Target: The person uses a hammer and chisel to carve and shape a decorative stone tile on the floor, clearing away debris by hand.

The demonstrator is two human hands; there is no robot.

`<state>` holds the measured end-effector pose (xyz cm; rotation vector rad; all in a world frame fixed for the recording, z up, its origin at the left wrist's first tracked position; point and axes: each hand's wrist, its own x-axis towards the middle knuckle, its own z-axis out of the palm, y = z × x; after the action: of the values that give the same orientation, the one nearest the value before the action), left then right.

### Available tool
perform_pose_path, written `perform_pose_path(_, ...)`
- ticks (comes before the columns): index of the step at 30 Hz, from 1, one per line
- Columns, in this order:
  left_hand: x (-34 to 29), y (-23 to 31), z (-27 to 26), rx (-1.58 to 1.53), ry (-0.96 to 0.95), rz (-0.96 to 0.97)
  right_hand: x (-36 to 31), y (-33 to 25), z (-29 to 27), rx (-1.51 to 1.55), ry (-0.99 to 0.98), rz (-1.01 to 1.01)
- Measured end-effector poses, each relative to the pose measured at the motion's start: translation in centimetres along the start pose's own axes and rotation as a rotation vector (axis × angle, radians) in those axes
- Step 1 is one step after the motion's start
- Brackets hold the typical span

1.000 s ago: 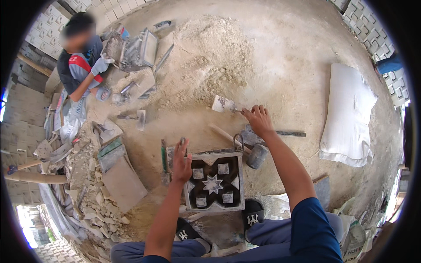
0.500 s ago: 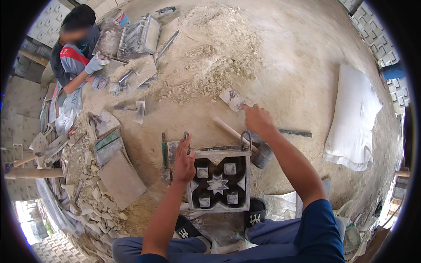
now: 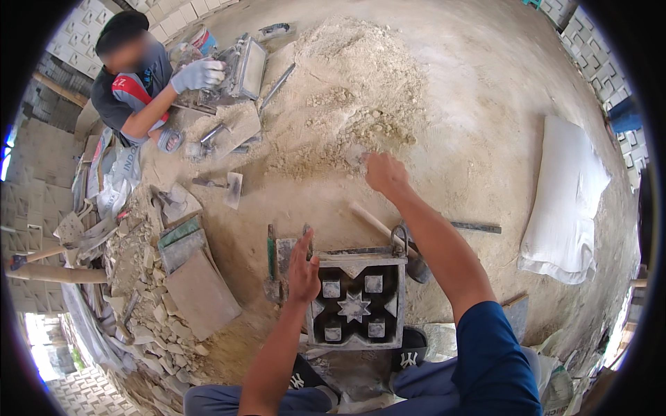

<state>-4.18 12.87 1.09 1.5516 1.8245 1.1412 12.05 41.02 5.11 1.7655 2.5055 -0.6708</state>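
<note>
Between my feet lies a square metal mould [image 3: 354, 307], its dark inside patterned with a pale star and raised squares. My left hand [image 3: 303, 272] rests against its upper left corner, fingers stretched and apart, beside the left loop handle. My right hand [image 3: 386, 173] reaches forward, closed on a flat plate [image 3: 359, 156] at the near edge of a heap of pale powder [image 3: 354, 76]. Most of the plate is hidden by powder and blur. Below my right forearm lies a mallet [image 3: 371, 218], its head partly covered by the arm.
A co-worker [image 3: 142, 90] crouches at the far left by another mould [image 3: 248, 66]. A trowel [image 3: 234, 191], stacked boards [image 3: 201, 295] and rubble [image 3: 156, 312] lie on the left. To the right are a metal bar [image 3: 476, 227] and a white sack [image 3: 563, 201].
My right hand has pushed the plate into the edge of the powder heap. My left hand stays at the mould's corner. The co-worker's gloved hand has moved over the other mould.
</note>
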Motion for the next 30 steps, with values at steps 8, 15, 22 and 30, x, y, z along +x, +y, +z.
perform_pose_path(8,0.1,0.0,0.2,-0.021,0.010,0.049,-0.4,-0.7,0.8,0.044,0.039,0.031)
perform_pose_path(15,0.3,0.3,0.6,0.005,-0.004,-0.003,1.7,-0.6,2.0,0.100,0.063,0.053)
perform_pose_path(22,-0.1,0.2,-0.1,-0.045,0.035,0.049,-2.2,1.0,0.6,0.093,0.094,0.091)
perform_pose_path(30,-0.3,-1.0,0.7,0.012,0.014,0.032,-6.8,4.2,-2.6,0.041,0.086,0.050)
